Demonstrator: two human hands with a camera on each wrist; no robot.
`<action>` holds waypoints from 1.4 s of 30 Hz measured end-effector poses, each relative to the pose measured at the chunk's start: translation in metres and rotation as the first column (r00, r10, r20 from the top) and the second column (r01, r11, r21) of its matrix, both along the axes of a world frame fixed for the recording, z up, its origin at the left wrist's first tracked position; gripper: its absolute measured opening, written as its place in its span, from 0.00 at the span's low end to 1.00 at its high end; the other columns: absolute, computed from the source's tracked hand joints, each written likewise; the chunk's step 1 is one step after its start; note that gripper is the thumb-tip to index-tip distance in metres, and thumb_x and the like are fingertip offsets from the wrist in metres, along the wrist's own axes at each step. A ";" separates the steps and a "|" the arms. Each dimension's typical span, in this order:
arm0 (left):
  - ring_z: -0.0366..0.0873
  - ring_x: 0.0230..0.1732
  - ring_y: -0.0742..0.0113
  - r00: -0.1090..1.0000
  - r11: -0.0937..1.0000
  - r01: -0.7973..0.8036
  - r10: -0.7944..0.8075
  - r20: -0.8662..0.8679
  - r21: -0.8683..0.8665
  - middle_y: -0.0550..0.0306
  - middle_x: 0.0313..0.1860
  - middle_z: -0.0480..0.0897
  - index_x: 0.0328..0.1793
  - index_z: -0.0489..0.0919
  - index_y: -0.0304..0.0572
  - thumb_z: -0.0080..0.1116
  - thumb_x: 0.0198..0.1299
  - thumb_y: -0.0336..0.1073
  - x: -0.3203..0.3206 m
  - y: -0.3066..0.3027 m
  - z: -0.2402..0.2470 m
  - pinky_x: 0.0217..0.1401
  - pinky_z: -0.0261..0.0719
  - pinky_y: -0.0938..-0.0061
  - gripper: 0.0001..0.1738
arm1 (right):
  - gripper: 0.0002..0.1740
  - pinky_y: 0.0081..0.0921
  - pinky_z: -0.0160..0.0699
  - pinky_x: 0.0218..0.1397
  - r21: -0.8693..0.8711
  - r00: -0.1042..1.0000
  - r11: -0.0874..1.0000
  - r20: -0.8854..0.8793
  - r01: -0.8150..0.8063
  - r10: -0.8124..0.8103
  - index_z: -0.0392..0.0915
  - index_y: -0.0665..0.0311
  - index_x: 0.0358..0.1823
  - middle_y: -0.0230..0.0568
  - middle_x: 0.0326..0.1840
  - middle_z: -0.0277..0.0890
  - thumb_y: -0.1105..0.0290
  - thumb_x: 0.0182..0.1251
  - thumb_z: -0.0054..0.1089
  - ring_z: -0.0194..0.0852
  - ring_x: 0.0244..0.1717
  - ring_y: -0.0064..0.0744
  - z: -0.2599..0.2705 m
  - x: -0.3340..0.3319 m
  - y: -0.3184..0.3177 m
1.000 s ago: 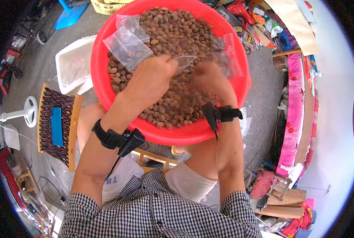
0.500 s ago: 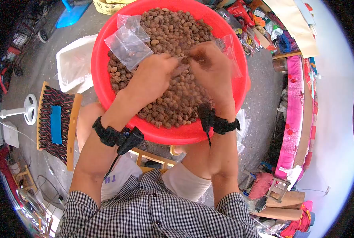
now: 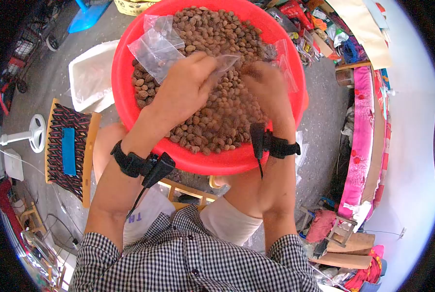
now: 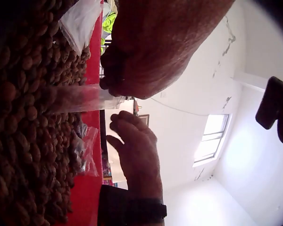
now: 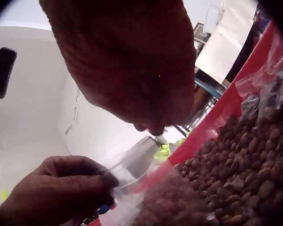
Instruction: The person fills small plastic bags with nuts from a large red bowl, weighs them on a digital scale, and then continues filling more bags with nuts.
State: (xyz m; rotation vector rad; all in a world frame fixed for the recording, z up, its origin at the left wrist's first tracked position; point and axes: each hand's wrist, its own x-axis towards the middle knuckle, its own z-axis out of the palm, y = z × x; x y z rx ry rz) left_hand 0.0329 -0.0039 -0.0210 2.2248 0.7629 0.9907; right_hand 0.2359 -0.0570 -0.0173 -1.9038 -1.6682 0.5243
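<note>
My left hand (image 3: 185, 87) pinches the edge of a small clear plastic bag (image 3: 227, 62) above a red basin (image 3: 123, 92). In the left wrist view the bag stretches out flat from the fingertips. Brown wrinkled pits (image 3: 212, 29), like nuts or fruit stones, fill the basin below both hands. My right hand (image 3: 270, 90) hovers a little right of the bag, blurred in the head view. Seen from the left wrist, its thumb stands apart from bent fingers (image 4: 125, 125), with nothing plainly held between them.
Clear zip bags (image 3: 156, 48) lie on the pits at the basin's left, and another bag (image 3: 286, 68) rests against its right side. On the floor to the left are a white tub (image 3: 78, 73) and a woven stool (image 3: 64, 151). Mixed clutter (image 3: 319, 34) lines the right side.
Half a second ago the right fingers met the held bag near its end; now they are apart from it, further right. The left hand keeps its pinch, raised slightly.
</note>
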 end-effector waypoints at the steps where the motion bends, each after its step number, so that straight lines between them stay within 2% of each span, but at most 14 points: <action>1: 0.77 0.43 0.38 1.000 1.000 -0.011 0.011 -0.010 0.019 0.39 0.38 0.78 0.42 0.76 0.31 0.56 0.49 0.25 0.000 0.000 0.000 0.44 0.75 0.53 0.12 | 0.14 0.42 0.76 0.48 -0.085 0.996 0.994 0.041 -0.072 0.076 0.79 0.70 0.40 0.55 0.41 0.80 0.74 0.50 0.63 0.79 0.44 0.51 -0.004 0.002 0.000; 5: 0.76 0.41 0.37 0.996 0.998 -0.036 0.040 -0.085 0.047 0.39 0.37 0.77 0.39 0.75 0.31 0.57 0.49 0.25 -0.003 0.004 -0.010 0.43 0.75 0.54 0.10 | 0.21 0.39 0.76 0.54 -0.427 0.966 0.877 0.026 -0.221 0.256 0.79 0.69 0.48 0.56 0.45 0.80 0.73 0.49 0.66 0.79 0.50 0.50 -0.014 -0.001 -0.002; 6: 0.76 0.41 0.37 0.992 0.998 -0.041 0.046 -0.114 0.041 0.39 0.36 0.77 0.38 0.75 0.31 0.57 0.49 0.25 -0.004 0.006 -0.014 0.42 0.75 0.54 0.09 | 0.29 0.38 0.75 0.58 -0.447 0.976 0.872 -0.005 -0.198 0.219 0.77 0.66 0.55 0.56 0.50 0.78 0.71 0.47 0.69 0.76 0.56 0.50 -0.024 -0.004 -0.004; 9: 0.76 0.40 0.36 0.995 0.999 -0.020 0.023 -0.100 0.033 0.39 0.36 0.77 0.36 0.73 0.30 0.56 0.49 0.25 -0.005 0.008 -0.017 0.42 0.75 0.53 0.08 | 0.30 0.38 0.74 0.59 -0.493 0.968 0.837 -0.058 -0.240 0.243 0.77 0.66 0.54 0.56 0.52 0.76 0.71 0.43 0.70 0.75 0.56 0.52 -0.032 -0.004 -0.005; 12: 0.76 0.40 0.35 0.993 0.999 -0.025 0.028 -0.115 0.024 0.38 0.36 0.76 0.35 0.73 0.30 0.56 0.49 0.24 -0.007 0.008 -0.015 0.42 0.74 0.52 0.07 | 0.30 0.39 0.74 0.59 -0.356 0.918 0.886 0.149 -0.296 0.367 0.77 0.66 0.52 0.56 0.49 0.75 0.72 0.41 0.70 0.74 0.54 0.54 -0.032 -0.014 -0.010; 18: 0.78 0.37 0.38 0.987 0.994 -0.032 0.047 -0.152 0.103 0.40 0.33 0.78 0.33 0.76 0.32 0.53 0.54 0.27 -0.010 0.009 -0.013 0.41 0.76 0.51 0.04 | 0.27 0.42 0.73 0.55 -0.368 0.893 0.891 0.255 -0.266 0.372 0.76 0.68 0.48 0.56 0.46 0.77 0.71 0.41 0.69 0.75 0.51 0.57 -0.032 -0.025 -0.007; 21: 0.78 0.37 0.39 0.985 0.995 -0.034 0.050 -0.167 0.094 0.40 0.33 0.78 0.33 0.76 0.31 0.53 0.54 0.26 -0.010 0.008 -0.011 0.41 0.77 0.52 0.04 | 0.25 0.43 0.74 0.54 -0.344 0.925 0.897 0.156 -0.277 0.346 0.77 0.68 0.45 0.57 0.42 0.79 0.72 0.41 0.68 0.77 0.49 0.56 -0.041 -0.020 -0.004; 24: 0.78 0.37 0.39 0.985 0.996 -0.041 0.053 -0.163 0.080 0.40 0.34 0.78 0.33 0.76 0.31 0.53 0.54 0.27 -0.008 0.007 -0.011 0.41 0.77 0.52 0.04 | 0.25 0.41 0.75 0.58 -0.426 0.928 0.857 0.095 -0.289 0.360 0.78 0.66 0.48 0.56 0.46 0.78 0.77 0.41 0.66 0.76 0.52 0.54 -0.040 -0.019 0.005; 27: 0.76 0.40 0.36 0.987 0.998 -0.038 0.044 -0.157 0.044 0.39 0.36 0.76 0.38 0.75 0.31 0.56 0.50 0.24 -0.007 0.008 -0.014 0.41 0.74 0.51 0.08 | 0.25 0.41 0.75 0.57 -0.343 0.945 0.891 0.027 -0.298 0.326 0.79 0.65 0.48 0.58 0.44 0.78 0.76 0.43 0.64 0.76 0.52 0.55 -0.053 -0.017 0.001; 30: 0.76 0.40 0.37 0.992 0.999 -0.023 0.028 -0.119 0.044 0.40 0.37 0.77 0.40 0.76 0.31 0.57 0.50 0.25 -0.005 0.007 -0.015 0.41 0.75 0.52 0.10 | 0.24 0.42 0.76 0.56 -0.335 0.938 0.896 0.083 -0.292 0.337 0.80 0.64 0.48 0.59 0.43 0.79 0.75 0.44 0.64 0.78 0.50 0.54 -0.052 -0.019 0.002; 33: 0.77 0.36 0.39 1.000 0.997 0.022 -0.022 -0.005 0.080 0.41 0.32 0.77 0.33 0.75 0.33 0.53 0.53 0.26 -0.003 0.005 -0.008 0.39 0.75 0.51 0.03 | 0.21 0.41 0.77 0.54 -0.390 0.960 0.886 0.016 -0.250 0.278 0.81 0.64 0.45 0.58 0.41 0.80 0.75 0.44 0.64 0.79 0.48 0.54 -0.040 -0.019 0.003; 36: 0.77 0.37 0.39 1.000 0.997 0.025 -0.025 -0.006 0.067 0.41 0.33 0.77 0.34 0.75 0.34 0.52 0.53 0.27 -0.004 0.008 -0.014 0.38 0.75 0.51 0.04 | 0.19 0.40 0.77 0.53 -0.362 0.955 0.888 -0.027 -0.284 0.295 0.81 0.65 0.44 0.57 0.40 0.80 0.73 0.46 0.63 0.80 0.47 0.53 -0.043 -0.012 0.005; 39: 0.78 0.39 0.39 0.992 0.998 -0.014 0.021 -0.123 0.063 0.41 0.37 0.79 0.43 0.79 0.34 0.57 0.50 0.26 -0.005 0.009 -0.019 0.41 0.76 0.54 0.12 | 0.16 0.38 0.77 0.49 -0.405 0.984 0.898 -0.041 -0.174 0.172 0.81 0.67 0.41 0.54 0.36 0.80 0.71 0.48 0.63 0.81 0.41 0.48 -0.030 -0.010 0.003; 42: 0.78 0.39 0.40 0.979 0.998 -0.053 0.061 -0.194 0.047 0.41 0.37 0.79 0.43 0.79 0.35 0.57 0.50 0.26 -0.007 0.006 -0.012 0.41 0.76 0.54 0.12 | 0.13 0.30 0.76 0.39 -0.320 0.936 0.941 -0.351 -0.113 -0.007 0.80 0.67 0.38 0.41 0.30 0.79 0.68 0.53 0.64 0.77 0.31 0.33 -0.015 0.002 0.001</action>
